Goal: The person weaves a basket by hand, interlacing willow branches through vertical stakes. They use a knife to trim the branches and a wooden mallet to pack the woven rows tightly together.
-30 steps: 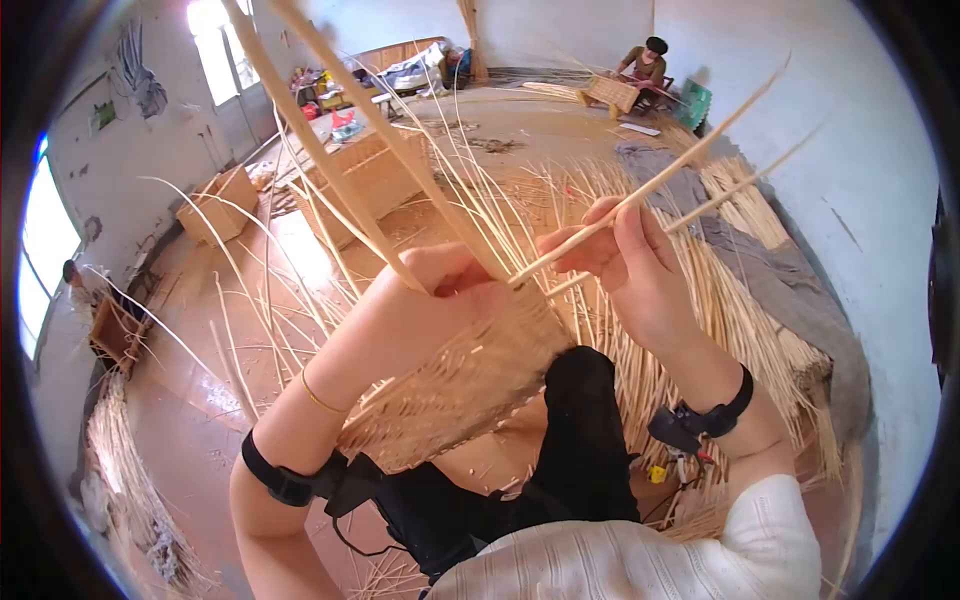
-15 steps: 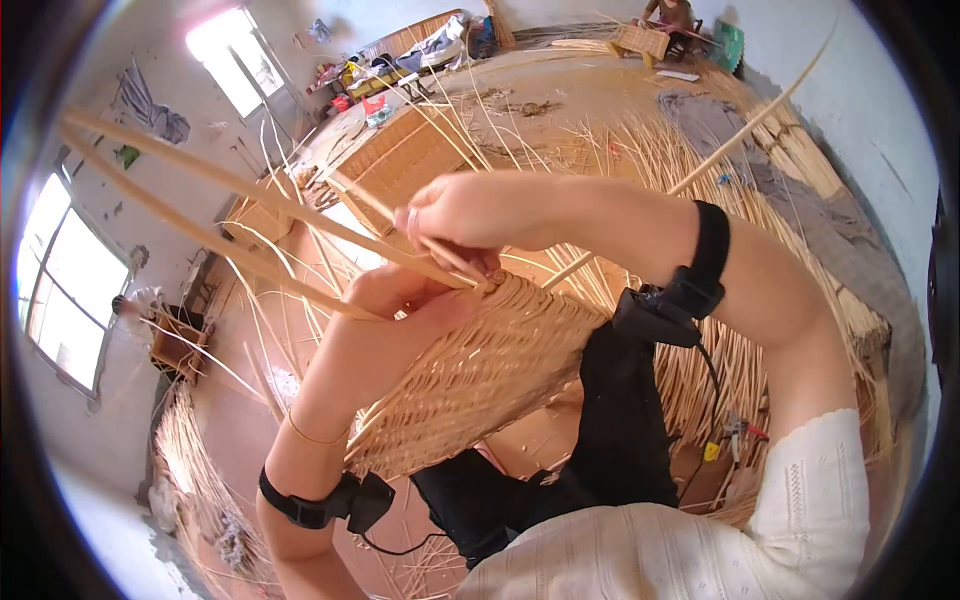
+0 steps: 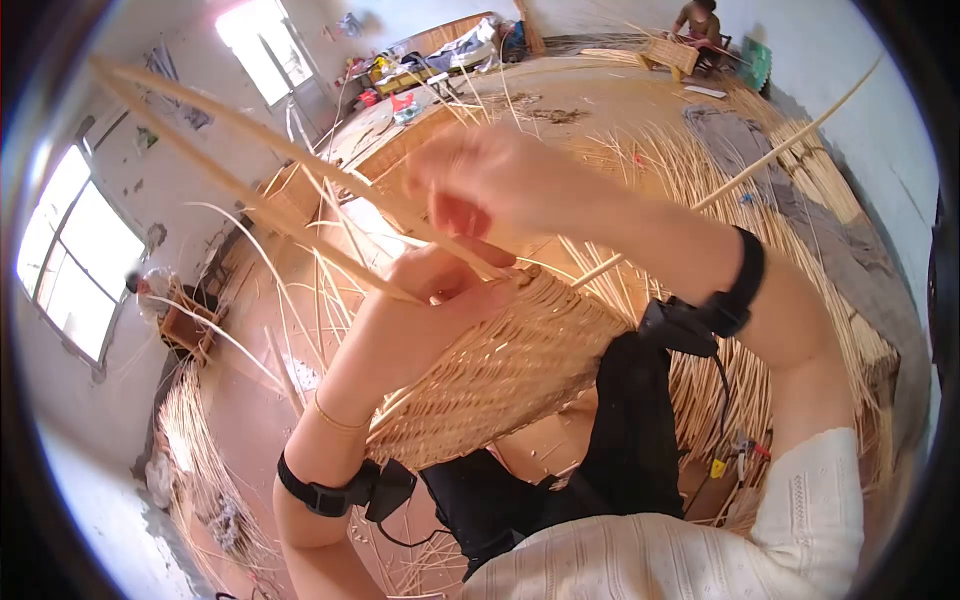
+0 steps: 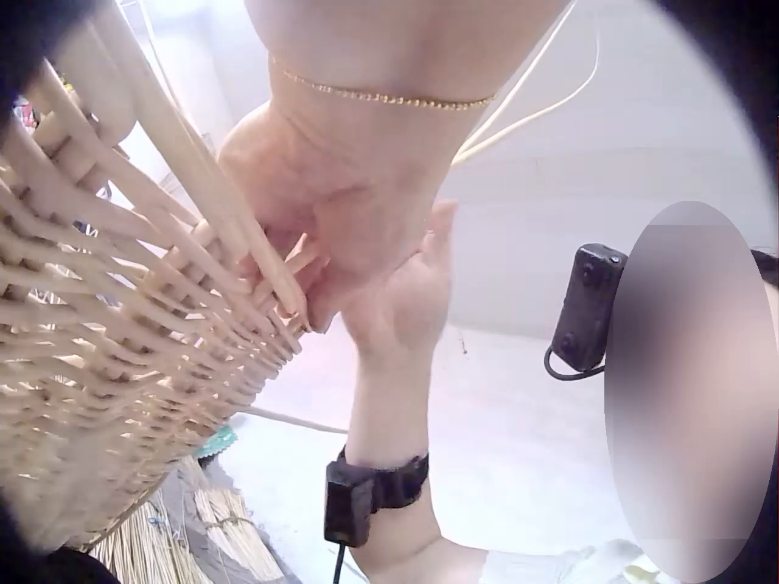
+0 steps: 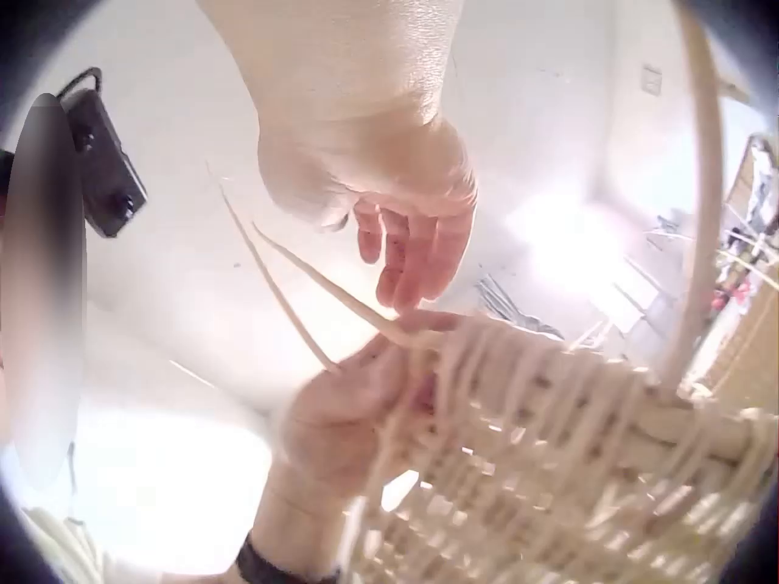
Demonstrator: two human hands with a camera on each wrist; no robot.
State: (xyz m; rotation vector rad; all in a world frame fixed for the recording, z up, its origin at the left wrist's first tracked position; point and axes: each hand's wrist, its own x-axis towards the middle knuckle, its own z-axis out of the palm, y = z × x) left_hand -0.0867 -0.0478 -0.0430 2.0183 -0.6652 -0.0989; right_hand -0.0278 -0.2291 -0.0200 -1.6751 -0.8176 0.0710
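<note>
A partly woven wicker basket (image 3: 510,370) stands tilted over the person's lap, its close weave facing up. The left hand (image 3: 425,300) grips its upper corner, the thumb along the rim and the fingers round the far side. Two long pale willow rods (image 3: 250,208) slant up and left from that grip. Just above the left hand is the right hand (image 3: 485,180), blurred in the head view. Its fingers (image 5: 420,256) hang loosely bent in the right wrist view, with nothing between them, close over the rim. Another rod (image 3: 770,155) sticks out from the basket to the right.
Loose willow rods (image 3: 700,400) lie in a wide heap on the right, beside a grey cloth (image 3: 760,160). Woven boxes (image 3: 410,145) stand on the floor behind the hands. Two other people sit farther off, one at the back right (image 3: 697,25), one at the left (image 3: 155,300).
The right hand pinched a rod on the right, carried it leftward across the left hand, then let go and rose slightly. The left hand keeps its grip on the basket corner.
</note>
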